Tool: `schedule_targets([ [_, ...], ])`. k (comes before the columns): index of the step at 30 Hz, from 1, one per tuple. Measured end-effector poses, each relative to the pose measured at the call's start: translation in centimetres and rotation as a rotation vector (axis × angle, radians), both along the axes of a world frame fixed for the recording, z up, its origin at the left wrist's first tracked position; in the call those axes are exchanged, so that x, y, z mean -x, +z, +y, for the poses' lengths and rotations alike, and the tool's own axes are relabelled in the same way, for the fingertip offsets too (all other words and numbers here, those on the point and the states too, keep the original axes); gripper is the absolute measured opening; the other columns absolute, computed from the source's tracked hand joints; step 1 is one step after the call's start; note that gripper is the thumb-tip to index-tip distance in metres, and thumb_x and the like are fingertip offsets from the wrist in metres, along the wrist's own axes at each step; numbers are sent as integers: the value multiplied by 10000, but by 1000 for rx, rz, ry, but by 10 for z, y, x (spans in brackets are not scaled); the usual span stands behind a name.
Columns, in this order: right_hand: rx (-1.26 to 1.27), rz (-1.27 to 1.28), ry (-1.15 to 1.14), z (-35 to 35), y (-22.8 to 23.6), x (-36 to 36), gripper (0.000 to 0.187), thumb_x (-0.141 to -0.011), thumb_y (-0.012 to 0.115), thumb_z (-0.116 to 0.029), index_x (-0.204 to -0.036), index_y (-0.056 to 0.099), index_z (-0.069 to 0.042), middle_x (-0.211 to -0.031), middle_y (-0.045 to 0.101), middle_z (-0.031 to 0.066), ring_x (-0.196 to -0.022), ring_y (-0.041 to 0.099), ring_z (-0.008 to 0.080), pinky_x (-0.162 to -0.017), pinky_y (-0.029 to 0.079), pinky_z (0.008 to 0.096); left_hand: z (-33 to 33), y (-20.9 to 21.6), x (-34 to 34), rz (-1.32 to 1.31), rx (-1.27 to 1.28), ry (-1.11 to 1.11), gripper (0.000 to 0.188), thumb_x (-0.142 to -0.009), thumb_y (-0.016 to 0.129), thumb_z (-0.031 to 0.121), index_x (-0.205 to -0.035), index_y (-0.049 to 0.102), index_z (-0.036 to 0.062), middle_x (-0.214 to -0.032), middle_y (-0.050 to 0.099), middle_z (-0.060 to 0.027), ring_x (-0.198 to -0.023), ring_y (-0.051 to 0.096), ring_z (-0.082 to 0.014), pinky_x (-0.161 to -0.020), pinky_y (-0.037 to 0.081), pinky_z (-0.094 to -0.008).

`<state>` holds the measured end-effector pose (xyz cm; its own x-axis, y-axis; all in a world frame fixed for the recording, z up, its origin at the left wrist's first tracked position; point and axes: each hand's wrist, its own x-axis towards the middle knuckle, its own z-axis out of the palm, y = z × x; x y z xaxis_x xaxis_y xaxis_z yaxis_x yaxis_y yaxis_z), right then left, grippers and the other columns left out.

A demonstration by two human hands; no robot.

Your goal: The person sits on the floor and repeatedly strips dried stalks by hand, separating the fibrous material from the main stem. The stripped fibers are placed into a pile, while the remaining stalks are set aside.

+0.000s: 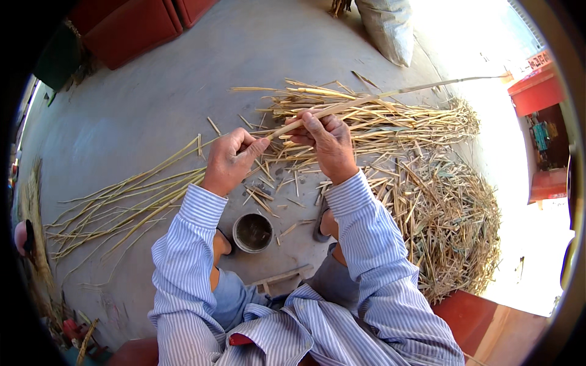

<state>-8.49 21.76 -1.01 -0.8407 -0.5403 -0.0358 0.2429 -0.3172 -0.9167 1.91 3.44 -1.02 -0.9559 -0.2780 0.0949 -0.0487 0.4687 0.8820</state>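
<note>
Both hands are on one long pale dry stalk (359, 101), which slants up to the right and thins toward its far tip. My left hand (234, 157) pinches the near end between thumb and fingers. Farther along, my right hand (326, 141) closes round the stalk, thumb on top. Beneath and beyond my right hand lies a thick bundle of straw-coloured stalks (397, 119). To the left of my left hand, several thin greenish-yellow peeled stalks (143, 183) spread over the floor.
A bowl of dark liquid (253, 232) stands between my feet. At the right is a heap of husks and chopped straw (448, 219). A pale sack (386, 27) stands at the back, red seats (131, 30) at the far left, and a straw broom (36, 226) at the left edge.
</note>
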Motion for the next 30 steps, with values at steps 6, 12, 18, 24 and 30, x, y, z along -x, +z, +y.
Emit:
schedule_targets([
  [6, -35, 136, 46, 12, -4, 3, 262, -999, 529, -159, -1183, 586, 17, -1093, 677, 180, -979, 682, 226, -817, 586, 300, -14, -3, -7, 27, -138, -165, 363, -926, 650, 357, -813, 626, 13, -674, 617, -21, -609, 554, -66, -523, 431, -267],
  [12, 38, 171, -43, 12, -20, 7, 244, -981, 571, -173, -1164, 600, -15, -1106, 687, 152, -968, 687, 202, -814, 586, 289, -9, -5, -21, 204, 76, -41, 355, -889, 667, 352, -818, 631, 6, -623, 618, -140, -549, 602, -247, -508, 443, -370],
  [18, -40, 51, -220, -4, -23, -8, 232, -956, 623, -222, -1100, 633, -41, -1042, 705, 100, -895, 696, 154, -711, 569, 224, -9, -15, -18, 333, 513, 55, 334, -880, 654, 350, -770, 568, 47, -656, 594, -127, -608, 616, -310, -541, 468, -428],
  [24, -60, -129, -249, -2, -32, -7, 203, -939, 650, -245, -1013, 650, -56, -924, 705, 56, -813, 690, 116, -652, 566, 197, -9, -12, -17, 440, 824, 29, 279, -853, 681, 289, -762, 534, 70, -664, 560, -67, -636, 605, -234, -568, 493, -365],
  [30, -46, -281, -331, 9, -22, 8, 154, -936, 647, -152, -1025, 632, -28, -900, 694, 83, -786, 690, 167, -618, 570, 231, -31, -1, -33, 466, 772, 81, 246, -787, 741, 239, -746, 551, 88, -658, 549, -78, -619, 586, -281, -541, 455, -410],
])
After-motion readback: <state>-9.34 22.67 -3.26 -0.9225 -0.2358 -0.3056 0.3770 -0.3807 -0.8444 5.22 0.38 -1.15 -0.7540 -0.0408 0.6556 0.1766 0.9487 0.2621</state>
